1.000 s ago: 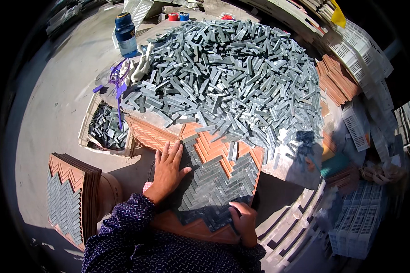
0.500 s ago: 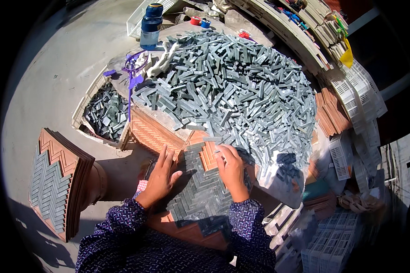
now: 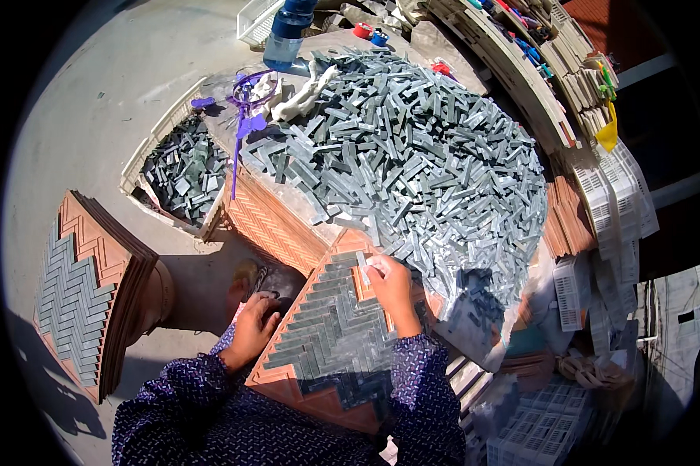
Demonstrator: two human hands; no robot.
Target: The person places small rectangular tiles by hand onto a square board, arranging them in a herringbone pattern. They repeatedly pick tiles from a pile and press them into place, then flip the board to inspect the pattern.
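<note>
An orange-brown grooved board [image 3: 288, 376] lies tilted in front of me, with grey-green stone strips [image 3: 319, 334] set in a herringbone pattern over most of it. My right hand [image 3: 394, 295] is over the board's upper right, its thumb and fingers pinched on a pale stone strip that is partly hidden. Beside the fingertips a small patch of bare orange grooves shows. My left hand [image 3: 250, 332] is at the board's left edge with the fingers curled in. What it holds, if anything, is hidden.
Loose stone strips [image 3: 435, 163] form a big heap beyond the board. A crate of dark pieces [image 3: 183, 175] stands left of it, near stacked grooved boards [image 3: 272, 213]. Another stack of filled boards [image 3: 74, 303] is far left. White crates [image 3: 571, 291] stand at right; a blue bottle [image 3: 288, 35] stands behind.
My left hand has moved off the board to its left side, and its spread fingers have curled. The right hand stays over the upper right, fingers pinched. The view has shifted slightly.
</note>
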